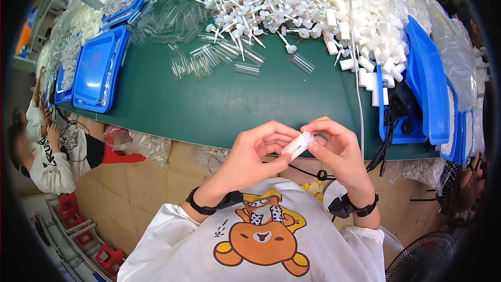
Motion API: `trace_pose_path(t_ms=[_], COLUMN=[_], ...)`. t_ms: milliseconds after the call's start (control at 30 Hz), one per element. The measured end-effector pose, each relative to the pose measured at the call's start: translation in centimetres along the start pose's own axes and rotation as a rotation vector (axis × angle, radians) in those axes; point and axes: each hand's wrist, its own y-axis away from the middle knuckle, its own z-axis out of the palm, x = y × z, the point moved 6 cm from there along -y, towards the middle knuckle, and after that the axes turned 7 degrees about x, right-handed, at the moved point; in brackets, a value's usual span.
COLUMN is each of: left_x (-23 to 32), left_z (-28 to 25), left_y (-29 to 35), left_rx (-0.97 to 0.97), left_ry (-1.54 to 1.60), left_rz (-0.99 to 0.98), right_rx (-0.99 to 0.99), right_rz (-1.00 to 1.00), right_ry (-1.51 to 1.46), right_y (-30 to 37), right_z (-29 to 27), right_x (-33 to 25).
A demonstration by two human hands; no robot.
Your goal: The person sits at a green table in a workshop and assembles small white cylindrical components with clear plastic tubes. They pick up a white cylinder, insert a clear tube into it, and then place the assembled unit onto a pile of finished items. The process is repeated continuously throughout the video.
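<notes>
Over the near edge of the green table, both hands meet at a small white plastic cylinder. My left hand grips its lower left end between thumb and fingers. At its upper right end, my right hand pinches with thumb and forefinger, where a whitish translucent piece shows. How far that piece sits inside the cylinder I cannot tell. Beyond my hands lie clear tubes and a heap of small white stemmed parts with translucent caps.
White cylinders pile up at the back right. Blue trays stand at the right with black cables; more blue trays are at the left. A white cord crosses the table. A co-worker sits at the far left.
</notes>
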Motion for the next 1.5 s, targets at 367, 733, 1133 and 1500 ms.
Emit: trace_pose_path(t_ms=[367,733,1133,1500], left_x=[0.4,-1.9,-0.7,-0.8], left_z=[0.6,0.0,-3.9,-4.7], left_y=[0.3,-0.5,-2.9,-2.9], left_rx=[-0.002,0.038,0.461,0.341], left_ry=[-0.015,-0.052,-0.863,-0.518], left_rz=[0.091,0.110,0.511,0.346], right_rx=[-0.008,0.087,0.148,-0.034], right_rz=[-0.015,0.032,-0.685,-0.501], right_ry=[-0.068,-0.040,1.495,1.068], right_y=[0.5,0.0,-6.1,-5.4], right_z=[-0.2,1.0,2.0,1.2], right_x=[0.4,1.9,-4.6,-4.1])
